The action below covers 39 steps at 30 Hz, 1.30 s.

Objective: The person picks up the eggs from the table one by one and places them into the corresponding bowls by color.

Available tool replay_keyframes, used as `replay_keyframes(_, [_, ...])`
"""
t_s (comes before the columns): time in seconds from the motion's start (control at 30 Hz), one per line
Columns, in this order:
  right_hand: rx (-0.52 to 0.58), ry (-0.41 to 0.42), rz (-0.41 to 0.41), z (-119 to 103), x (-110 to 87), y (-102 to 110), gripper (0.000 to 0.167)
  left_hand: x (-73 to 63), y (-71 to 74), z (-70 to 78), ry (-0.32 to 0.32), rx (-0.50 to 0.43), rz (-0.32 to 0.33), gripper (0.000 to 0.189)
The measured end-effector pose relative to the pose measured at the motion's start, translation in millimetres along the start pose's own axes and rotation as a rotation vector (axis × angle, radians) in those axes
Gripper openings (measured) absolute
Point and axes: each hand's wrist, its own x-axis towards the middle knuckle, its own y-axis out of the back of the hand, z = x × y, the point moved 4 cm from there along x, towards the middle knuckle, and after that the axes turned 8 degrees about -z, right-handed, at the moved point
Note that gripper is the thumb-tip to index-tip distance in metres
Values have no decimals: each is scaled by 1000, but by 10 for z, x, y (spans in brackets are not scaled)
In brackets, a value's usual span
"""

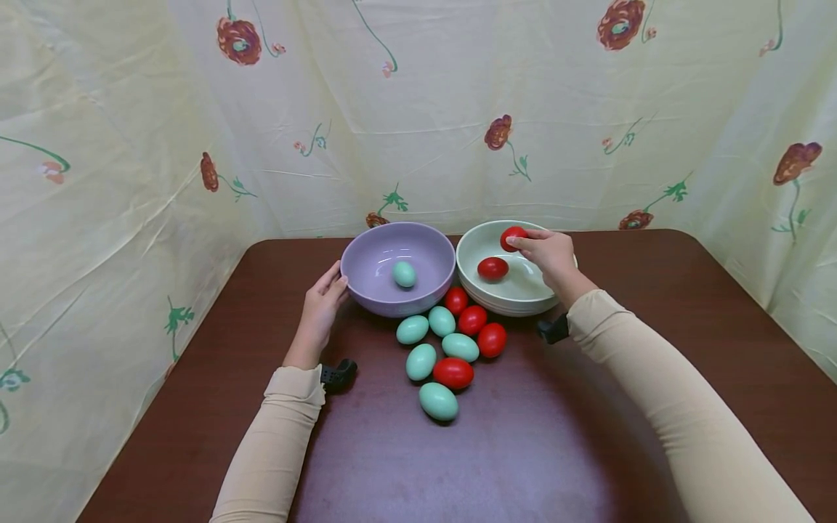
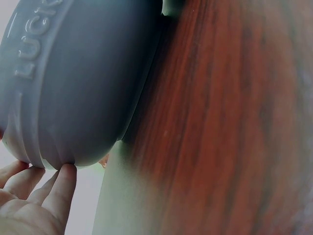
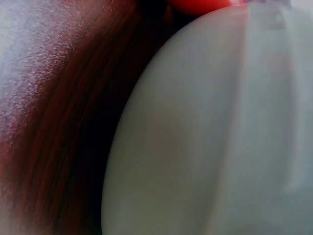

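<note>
My right hand (image 1: 552, 258) pinches a red egg (image 1: 512, 238) between thumb and fingers above the pale green bowl (image 1: 471, 280). Inside that bowl lies another red egg (image 1: 493, 269). To the left stands a purple bowl (image 1: 362, 287) with one mint-green egg (image 1: 405, 274) in it. My left hand (image 1: 320, 305) rests on its left side; in the left wrist view, fairly straight fingers (image 2: 61, 191) touch the outer wall, which has raised letters. The right wrist view has the pale bowl's outside (image 3: 181, 132), with my hand out of sight.
In front of the bowls, several mint-green eggs (image 1: 439, 402) and several red eggs (image 1: 453, 373) lie close together on the dark brown table (image 1: 523, 443). A flowered cloth (image 1: 418, 109) hangs behind the table and along its sides. The two bowls stand side by side near the far edge.
</note>
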Motion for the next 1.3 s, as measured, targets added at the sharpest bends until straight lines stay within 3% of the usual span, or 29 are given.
replay_keyframes(0.5, [-44, 56, 77, 82, 109, -88, 57, -16, -3, -9, 20, 6, 7, 55])
replay_keyframes(0.67, [-89, 54, 81, 109, 122, -92, 58, -7, -8, -11, 20, 6, 2, 55])
replay_keyframes(0.97, [-49, 21, 53, 146, 163, -108, 56, -3, -3, -10, 9, 9, 0, 55])
replay_keyframes(1.3, [-173, 2, 49, 160, 167, -130, 55, 2, 10, -10, 1, -2, -2, 54])
